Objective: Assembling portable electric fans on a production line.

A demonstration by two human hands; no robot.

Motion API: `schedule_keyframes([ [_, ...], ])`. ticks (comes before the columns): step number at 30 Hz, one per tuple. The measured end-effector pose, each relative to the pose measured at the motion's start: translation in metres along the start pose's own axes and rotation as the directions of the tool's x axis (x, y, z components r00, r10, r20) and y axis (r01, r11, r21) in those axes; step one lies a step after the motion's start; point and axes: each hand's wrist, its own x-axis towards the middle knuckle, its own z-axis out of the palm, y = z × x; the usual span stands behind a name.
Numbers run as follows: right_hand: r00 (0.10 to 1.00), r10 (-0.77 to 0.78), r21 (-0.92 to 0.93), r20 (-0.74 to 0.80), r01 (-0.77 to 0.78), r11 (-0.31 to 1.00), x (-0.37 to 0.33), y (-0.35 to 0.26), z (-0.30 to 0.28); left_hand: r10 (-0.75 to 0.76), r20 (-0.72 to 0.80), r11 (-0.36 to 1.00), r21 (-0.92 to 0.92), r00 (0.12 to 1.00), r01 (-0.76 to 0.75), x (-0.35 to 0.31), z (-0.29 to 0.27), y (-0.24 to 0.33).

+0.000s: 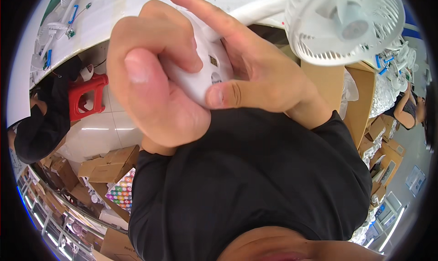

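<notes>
Both hands hold a small white fan close up. Its smooth rounded base [200, 81] lies between my palms, and its arm [255, 12] stretches to the right to a round caged head [344, 26] with pale blades. My left hand [157, 73] is closed, its fingers curled and a fingertip pressing on the base. My right hand [269, 73] grips the base's other side, thumb on the surface beside a small dark square marking and the index finger stretched out. The rest of the base is hidden behind my fingers.
A white workbench [98, 21] carries fan parts, blue cylindrical cells [73, 14] and small green boards. At left, a person in black [48, 110] is near a red stool [86, 96]. Cardboard boxes [112, 165] stand below; another person [406, 108] is at far right near more fan parts.
</notes>
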Motion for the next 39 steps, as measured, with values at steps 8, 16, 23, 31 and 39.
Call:
schedule_keyframes([
  [8, 0.979, -0.189, 0.007, -0.08, 0.19, 0.982, -0.004, 0.035, 0.004, -0.273, -0.068, 0.942, -0.219, 0.96, 0.253, 0.006, 0.004, -0.013],
  [16, 0.988, -0.155, 0.085, 0.024, 0.152, 0.985, -0.004, 0.03, 0.008, -0.16, -0.077, 0.987, -0.017, 0.984, 0.159, -0.012, 0.003, -0.009],
  [23, 0.834, -0.549, -0.254, 0.052, 0.542, 0.801, 0.002, 0.055, 0.007, -0.231, -0.169, 0.951, -0.248, 0.958, 0.186, -0.003, 0.016, -0.01],
  [31, 0.941, -0.338, 0.005, 0.037, 0.338, 0.941, -0.009, 0.053, 0.024, -0.103, 0.01, 0.994, -0.042, 0.995, 0.103, -0.017, -0.005, -0.009],
  [39, 0.942, -0.243, -0.59, -0.233, 0.062, 0.805, 0.02, 0.086, -0.009, -0.574, -0.343, 0.799, -0.434, 0.744, 0.417, -0.011, -0.05, -0.104],
])
